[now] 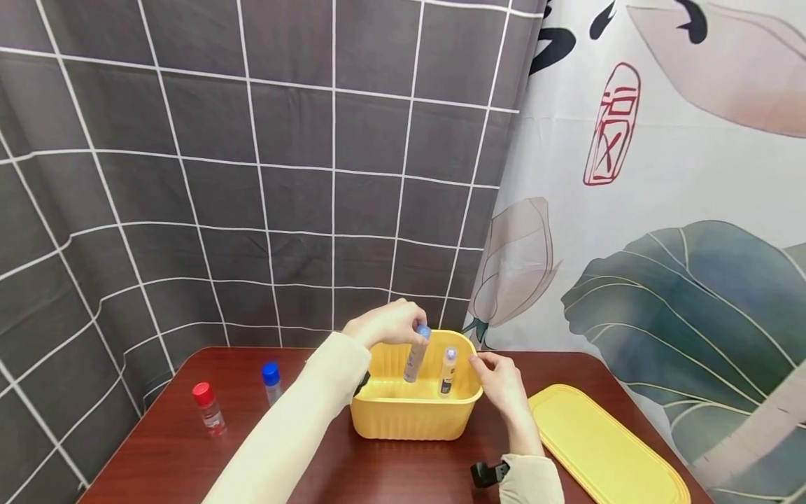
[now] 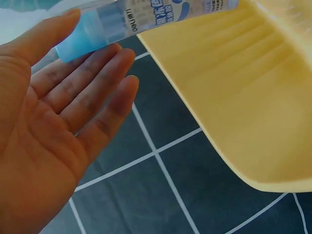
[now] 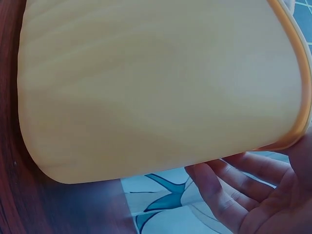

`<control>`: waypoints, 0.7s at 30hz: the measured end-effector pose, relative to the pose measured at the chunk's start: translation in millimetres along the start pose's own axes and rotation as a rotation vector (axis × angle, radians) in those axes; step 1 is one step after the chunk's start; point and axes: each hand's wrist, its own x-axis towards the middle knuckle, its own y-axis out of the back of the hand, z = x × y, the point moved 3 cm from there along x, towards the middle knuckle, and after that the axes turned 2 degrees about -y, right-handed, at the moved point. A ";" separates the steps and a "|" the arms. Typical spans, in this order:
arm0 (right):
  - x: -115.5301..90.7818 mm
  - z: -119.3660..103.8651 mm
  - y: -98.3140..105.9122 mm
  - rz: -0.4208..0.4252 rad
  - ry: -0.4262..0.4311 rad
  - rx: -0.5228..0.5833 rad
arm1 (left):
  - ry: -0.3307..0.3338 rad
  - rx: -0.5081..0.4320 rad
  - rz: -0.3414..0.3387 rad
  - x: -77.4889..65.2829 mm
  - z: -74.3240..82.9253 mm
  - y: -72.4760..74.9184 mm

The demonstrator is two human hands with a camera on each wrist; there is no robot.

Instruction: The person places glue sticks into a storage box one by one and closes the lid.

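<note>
My left hand (image 1: 392, 323) pinches a slim clear bottle (image 1: 415, 357) by its light blue cap, between thumb and fingertips. Printed lettering shows on that bottle (image 2: 161, 13) in the left wrist view, above the rim of a yellow plastic box. In the head view it hangs tilted inside the box (image 1: 412, 420). A second small bottle (image 1: 448, 371), with a pale cap and a dark and yellow label, stands inside at the right. My right hand (image 1: 502, 381) grips the box's right rim; its fingers (image 3: 214, 190) lie along the outer wall in the right wrist view.
A red-capped bottle (image 1: 210, 409) and a blue-capped bottle (image 1: 272, 383) stand on the brown table (image 1: 352, 476) to the left, the latter partly behind my left sleeve. The yellow lid (image 1: 604, 441) lies flat at the right. Hanging cloths (image 1: 371, 196) rise behind the table.
</note>
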 end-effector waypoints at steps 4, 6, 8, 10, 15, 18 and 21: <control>-0.1 1.5 0.8 0.009 0.000 -0.004 | 0.032 0.017 -0.033 9.1 -2.5 -6.4; -0.2 1.5 1.0 0.008 0.003 -0.004 | 0.061 0.023 -0.049 12.1 -3.6 -9.3; -0.2 1.3 0.7 0.004 0.006 0.004 | 0.089 0.032 -0.059 13.9 -4.2 -11.3; -0.3 0.3 0.6 -0.001 0.009 0.008 | 0.115 0.034 -0.068 15.1 -4.0 -12.0; -0.7 0.5 0.3 0.002 0.004 0.005 | 0.143 0.028 -0.096 18.5 -1.3 -14.3; -0.7 1.2 -0.5 0.001 0.004 0.006 | 0.155 0.041 -0.112 21.2 -0.1 -17.4; -0.3 0.9 -1.0 0.004 0.008 0.007 | 0.173 0.052 -0.120 23.7 0.3 -21.0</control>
